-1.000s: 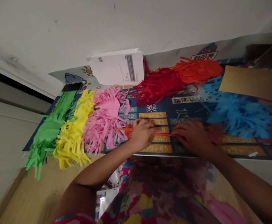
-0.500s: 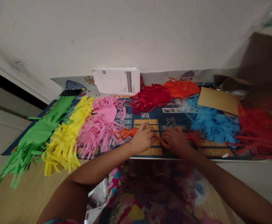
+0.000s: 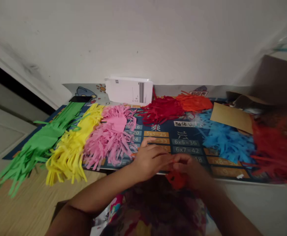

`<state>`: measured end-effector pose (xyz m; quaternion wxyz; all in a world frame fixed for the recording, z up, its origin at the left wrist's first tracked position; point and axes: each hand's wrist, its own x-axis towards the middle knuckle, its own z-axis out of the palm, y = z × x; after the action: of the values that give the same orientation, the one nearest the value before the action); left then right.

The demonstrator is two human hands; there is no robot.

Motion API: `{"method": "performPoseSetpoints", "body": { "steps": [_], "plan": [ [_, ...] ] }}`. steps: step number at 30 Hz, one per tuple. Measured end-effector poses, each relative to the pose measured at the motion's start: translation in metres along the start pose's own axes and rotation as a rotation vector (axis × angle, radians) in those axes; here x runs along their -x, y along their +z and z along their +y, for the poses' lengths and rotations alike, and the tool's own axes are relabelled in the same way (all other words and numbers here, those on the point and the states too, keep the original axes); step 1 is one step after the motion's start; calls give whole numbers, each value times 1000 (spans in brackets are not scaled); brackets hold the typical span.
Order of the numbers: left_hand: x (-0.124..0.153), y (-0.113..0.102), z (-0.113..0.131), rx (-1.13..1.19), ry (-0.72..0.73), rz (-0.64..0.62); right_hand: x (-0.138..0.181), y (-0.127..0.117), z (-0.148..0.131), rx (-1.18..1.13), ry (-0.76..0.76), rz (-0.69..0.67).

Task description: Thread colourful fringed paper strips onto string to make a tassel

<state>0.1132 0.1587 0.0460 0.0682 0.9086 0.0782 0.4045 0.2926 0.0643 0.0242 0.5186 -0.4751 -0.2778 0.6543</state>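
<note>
An orange-red tissue-paper tassel [image 3: 176, 178] is between my hands at the table's near edge, with part of it hanging below them. My left hand [image 3: 152, 160] is closed over its middle, and a bit of orange fringe shows past the wrist side. Fingers pinched together, my right hand [image 3: 194, 168] grips the tassel close to my left fingertips; this hand is partly blurred. Left of my hands lies fringed pink tissue paper [image 3: 111, 137]. Fringed blue tissue paper [image 3: 228, 139] spreads on the right.
Yellow [image 3: 75, 141] and green fringed paper [image 3: 43, 137] overhang the table's left front edge. Behind are a red bundle [image 3: 164, 109], an orange bundle [image 3: 194, 102] and a white box [image 3: 130, 90]. Brown card [image 3: 232, 117] and blurred red fringe [image 3: 276, 150] lie right. A printed mat [image 3: 186, 150] covers the table.
Both hands have come nearer to my body and closer together, carrying the orange-red tassel to the table edge. My right hand has gone from lying over the mat to pinching. The view has shifted slightly.
</note>
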Motion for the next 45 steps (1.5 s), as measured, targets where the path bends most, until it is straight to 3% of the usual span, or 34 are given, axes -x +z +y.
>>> {"method": "performPoseSetpoints", "body": {
  "steps": [4,10,13,16,21,24,26,28,31,33,39,42,45],
  "plan": [
    [8,8,8,56,-214,78,-1,3,11,-45,22,59],
    [8,18,17,195,-339,148,-4,16,14,-156,-25,155],
    [8,21,21,240,-406,230,-8,23,12,-152,-137,243],
    [7,22,25,279,-454,234,-11,27,11,-51,-273,329],
    [10,22,22,331,-496,237,-12,31,18,89,-488,353],
    [13,18,18,460,-605,227,-23,13,9,343,-576,304],
    [15,13,17,676,-763,229,-43,-15,-11,657,-556,375],
    [17,10,19,968,-954,218,-73,-52,-38,1050,-388,581],
    [20,12,23,1271,-1137,191,-120,-102,-74,1240,-277,686],
    [20,18,24,1333,-1192,195,-144,-120,-87,1335,-240,723],
    [17,33,18,1353,-1279,186,-170,-116,-91,1533,-158,751],
    [20,31,11,1203,-1239,182,-156,-112,-96,1554,-161,715],
    [24,29,4,1055,-1235,164,-121,-99,-87,1547,-230,640]
  ]
}}
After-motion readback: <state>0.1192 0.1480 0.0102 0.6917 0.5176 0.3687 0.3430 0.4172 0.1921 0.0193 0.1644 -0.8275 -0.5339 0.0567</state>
